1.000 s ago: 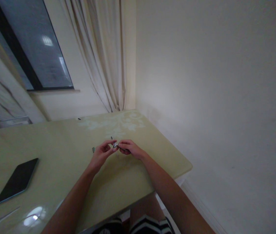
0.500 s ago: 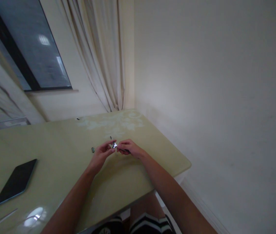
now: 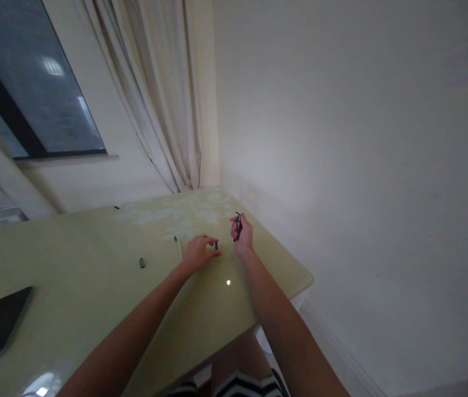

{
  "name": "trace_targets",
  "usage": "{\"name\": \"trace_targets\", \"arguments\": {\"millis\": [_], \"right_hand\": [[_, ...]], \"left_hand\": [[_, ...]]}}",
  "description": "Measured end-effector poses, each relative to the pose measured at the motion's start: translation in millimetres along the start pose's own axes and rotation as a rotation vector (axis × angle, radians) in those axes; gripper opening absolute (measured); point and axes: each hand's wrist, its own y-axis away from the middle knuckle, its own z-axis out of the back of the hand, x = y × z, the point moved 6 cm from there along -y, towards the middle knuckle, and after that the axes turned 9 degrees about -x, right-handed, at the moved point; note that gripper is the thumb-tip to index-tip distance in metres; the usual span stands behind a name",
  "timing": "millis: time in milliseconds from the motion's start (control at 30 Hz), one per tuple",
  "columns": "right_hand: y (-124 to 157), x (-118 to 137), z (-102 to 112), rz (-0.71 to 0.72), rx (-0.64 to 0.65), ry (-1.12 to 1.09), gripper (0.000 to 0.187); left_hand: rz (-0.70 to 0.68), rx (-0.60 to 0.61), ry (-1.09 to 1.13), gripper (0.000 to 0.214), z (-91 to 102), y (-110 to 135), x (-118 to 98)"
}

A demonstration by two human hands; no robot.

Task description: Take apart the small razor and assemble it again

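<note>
My left hand [image 3: 201, 252] is low over the table, its thumb and fingers pinching a small dark upright piece [image 3: 216, 245]. What kind of piece it is, I cannot make out. To the right and a little farther off, my right hand [image 3: 245, 234] is closed around a small black-and-silver tool [image 3: 239, 223] with a hooked tip pointing up. The two hands are apart. Just left of my left hand, a thin white cable or stick [image 3: 179, 247] with a dark end lies partly behind the fingers. A small dark rectangular piece with a greenish middle [image 3: 142, 263] lies farther left.
The pale yellow table [image 3: 93, 264] has a rounded right corner and meets the wall [image 3: 341, 165] on the right. A black tablet-like slab [image 3: 0, 325] lies at the left. Near the back edge is a tiny black item [image 3: 117, 207]. Curtains [image 3: 163, 99] hang behind.
My hands, together over a shiny piece before, have separated. My right hand has moved right and away with the tool raised. The view has shifted slightly to the right.
</note>
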Motion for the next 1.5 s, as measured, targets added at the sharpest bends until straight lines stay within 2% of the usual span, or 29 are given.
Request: {"name": "trace_targets", "arguments": {"millis": [100, 200, 300, 367, 467, 533, 633, 700, 767, 833, 900, 1000, 1100, 1267, 1367, 1500], "right_hand": [[-5.6, 1.4, 13.6, 0.006, -0.068, -0.051, 0.053], [-6.3, -2.6, 18.7, -0.004, -0.085, -0.073, 0.051], [-5.9, -5.0, 19.6, -0.015, -0.092, -0.051, 0.052], [-5.6, -4.7, 19.8, -0.026, -0.104, -0.036, 0.051], [-4.4, -3.9, 17.2, -0.05, -0.095, -0.047, 0.05], [-2.1, -5.5, 11.3, -0.076, -0.051, -0.041, 0.051], [6.1, -12.3, -2.8, -0.112, 0.04, 0.02, 0.054], [14.7, -19.0, -14.4, -0.131, 0.118, 0.064, 0.055], [24.1, -25.9, -24.8, -0.142, 0.189, 0.098, 0.056], [31.8, -31.9, -30.9, -0.143, 0.226, 0.128, 0.056], [36.9, -36.6, -32.5, -0.146, 0.236, 0.152, 0.056], [40.5, -39.9, -30.5, -0.139, 0.242, 0.191, 0.056], [41.6, -40.6, -27.8, -0.132, 0.245, 0.219, 0.055], [43.3, -42.4, -28.1, -0.131, 0.257, 0.23, 0.055], [44.8, -44.3, -29.4, -0.137, 0.273, 0.238, 0.055], [46.3, -45.4, -30.0, -0.133, 0.284, 0.239, 0.054]], "left_hand": [[0.053, 0.0, -0.036, 0.039, -28.5, -30.8, -14.7], [0.115, 0.012, -0.03, 0.039, -47.3, -46.3, -19.4], [0.137, -0.002, -0.035, 0.053, -52.0, -45.7, -19.6], [0.118, -0.027, -0.035, 0.064, -45.7, -37.7, -17.6], [0.066, -0.058, -0.027, 0.061, -21.5, -15.1, -3.0], [0.031, -0.068, -0.021, 0.052, 4.7, 5.5, 18.8], [0.115, -0.126, -0.131, 0.044, 57.6, 39.2, 74.2], [0.247, -0.19, -0.255, 0.051, 94.6, 60.1, 116.5], [0.376, -0.242, -0.292, 0.063, 123.2, 76.3, 152.0], [0.421, -0.246, -0.213, 0.071, 136.3, 83.8, 173.8], [0.405, -0.223, -0.135, 0.072, 138.4, 84.3, 182.6], [0.354, -0.186, -0.153, 0.064, 134.5, 81.6, 181.8], [0.326, -0.202, -0.237, 0.055, 134.6, 82.7, 175.7], [0.434, -0.161, -0.299, 0.038, 129.9, 89.4, 164.7], [0.391, -0.124, -0.254, 0.022, 113.0, 85.1, 140.4], [0.299, -0.115, -0.192, 0.017, 77.4, 76.0, 92.9]]}}
